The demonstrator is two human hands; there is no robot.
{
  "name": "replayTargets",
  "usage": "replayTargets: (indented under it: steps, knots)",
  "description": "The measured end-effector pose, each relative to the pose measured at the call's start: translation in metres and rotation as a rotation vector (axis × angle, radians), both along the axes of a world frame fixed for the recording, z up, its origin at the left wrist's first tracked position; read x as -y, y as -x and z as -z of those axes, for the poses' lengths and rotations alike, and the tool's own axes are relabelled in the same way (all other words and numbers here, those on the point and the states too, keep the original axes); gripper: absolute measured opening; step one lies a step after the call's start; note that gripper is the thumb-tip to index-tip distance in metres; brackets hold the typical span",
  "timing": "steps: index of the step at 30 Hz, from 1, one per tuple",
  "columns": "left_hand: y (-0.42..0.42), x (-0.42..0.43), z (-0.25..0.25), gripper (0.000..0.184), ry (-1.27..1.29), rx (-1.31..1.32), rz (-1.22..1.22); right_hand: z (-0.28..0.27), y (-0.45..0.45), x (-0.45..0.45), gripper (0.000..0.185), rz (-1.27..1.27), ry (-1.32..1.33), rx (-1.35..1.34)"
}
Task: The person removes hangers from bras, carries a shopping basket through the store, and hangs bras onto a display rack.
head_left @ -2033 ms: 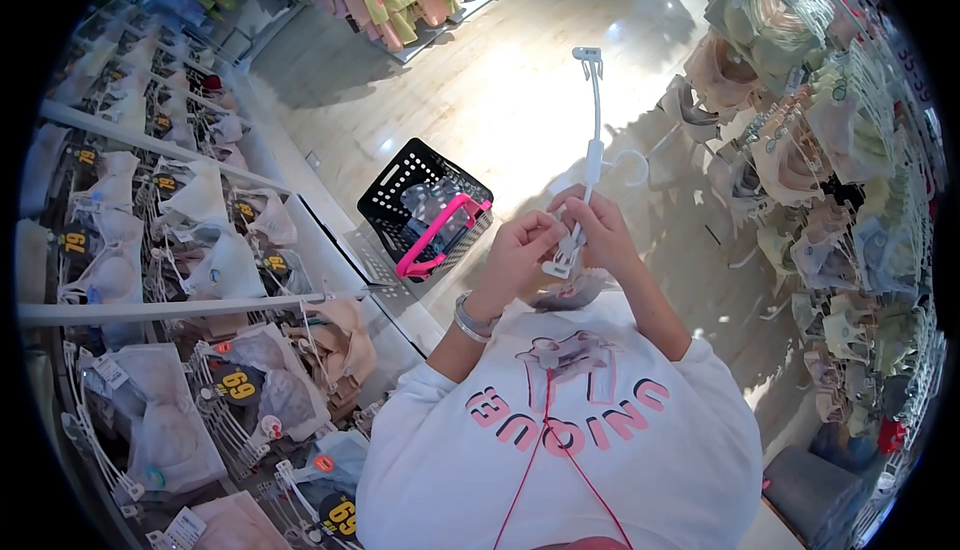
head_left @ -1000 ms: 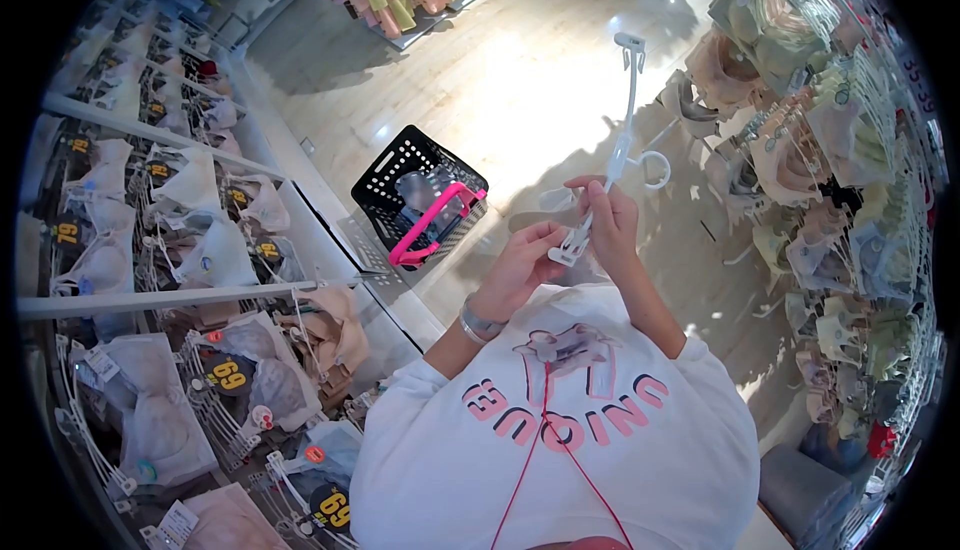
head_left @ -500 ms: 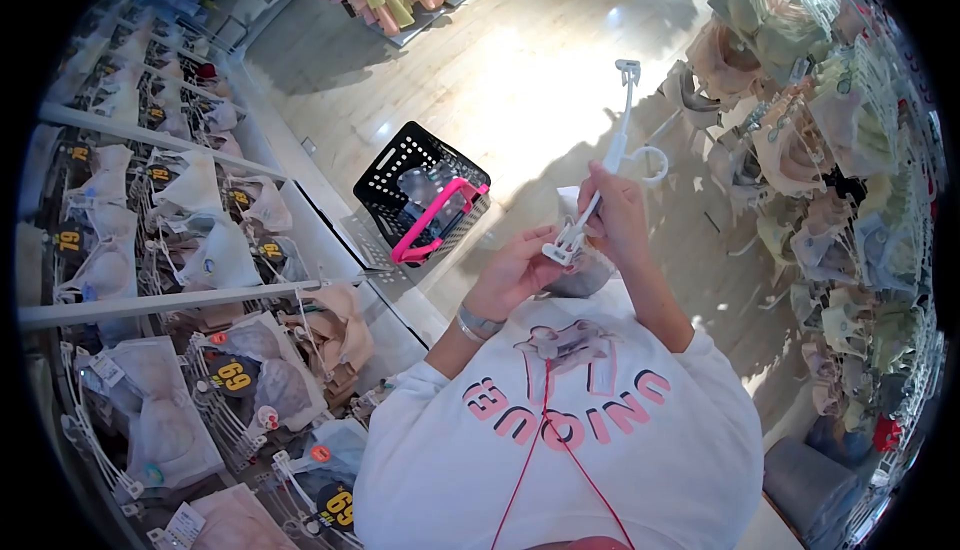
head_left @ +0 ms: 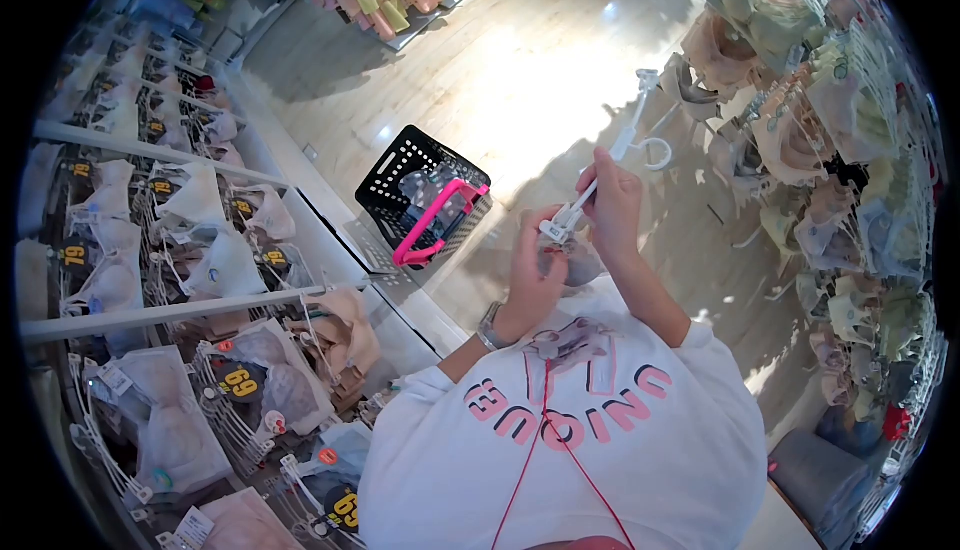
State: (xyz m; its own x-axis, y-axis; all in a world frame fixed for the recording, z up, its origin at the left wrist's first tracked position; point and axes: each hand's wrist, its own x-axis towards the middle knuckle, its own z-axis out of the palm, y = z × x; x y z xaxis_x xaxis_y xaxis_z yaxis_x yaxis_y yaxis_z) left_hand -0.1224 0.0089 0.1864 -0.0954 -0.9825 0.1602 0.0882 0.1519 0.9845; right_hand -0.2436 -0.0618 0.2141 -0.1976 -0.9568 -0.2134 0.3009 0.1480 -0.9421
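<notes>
Where a pale floor (head_left: 520, 60) shines, a white hanger (head_left: 622, 142) slants near mid-frame

While that floor fills the upper middle, a tiered display (head_left: 150, 318) of pale bras takes up the left side of the frame, and hanging bras (head_left: 790, 150) crowd the right. A white sweatshirt (head_left: 600, 450) fills the lower centre. Left of centre, a black basket (head_left: 385, 172) with a pink handle (head_left: 430, 222) stands on the floor, clothing inside. The hanger tilts from right of centre down-left to the middle. On it, the right hand (head_left: 612, 198) has its grip closed about the lower bar. By its lower clip end (head_left: 556, 231), the left hand (head_left: 535, 275) curls its fingers; whether that grip is clamped on anything, I cannot tell. A greyish garment (head_left: 582, 265), partly hidden, sits between the hands. Smallest, a metallic band (head_left: 487, 325) circles the left wrist.
</notes>
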Motion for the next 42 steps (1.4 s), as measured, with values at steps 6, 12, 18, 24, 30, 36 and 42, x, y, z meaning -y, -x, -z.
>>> replayTargets:
  steps: [6, 12, 18, 24, 30, 36, 42]
  knots:
    - [0.022, 0.012, 0.017, 0.036, -0.114, -0.072, -0.189, 0.004, -0.004, -0.002, 0.051, 0.053, 0.011, -0.036]
    - [0.018, 0.021, 0.010, 0.016, -0.387, -0.311, -0.065, 0.013, 0.002, 0.000, 0.049, 0.109, 0.037, 0.086]
    - [0.018, 0.018, 0.028, 0.013, -0.033, 0.183, -0.152, 0.018, 0.004, 0.002, 0.034, 0.152, -0.139, 0.405]
    - [0.004, 0.024, 0.025, 0.007, 0.491, 0.759, -0.363, 0.016, 0.005, -0.001, 0.028, 0.081, -0.332, 0.540]
    - [0.003, 0.030, 0.014, 0.030, 0.355, 0.483, -0.252, 0.008, 0.014, 0.001, 0.032, 0.029, -0.283, 0.469]
    - [-0.005, 0.026, -0.030, 0.048, 0.436, 0.999, -0.111, 0.021, -0.003, -0.008, 0.045, 0.006, -0.155, 0.279]
    - [-0.008, 0.048, -0.015, 0.029, 0.340, 0.958, -0.017, 0.024, -0.001, -0.008, 0.040, -0.142, -0.093, 0.079]
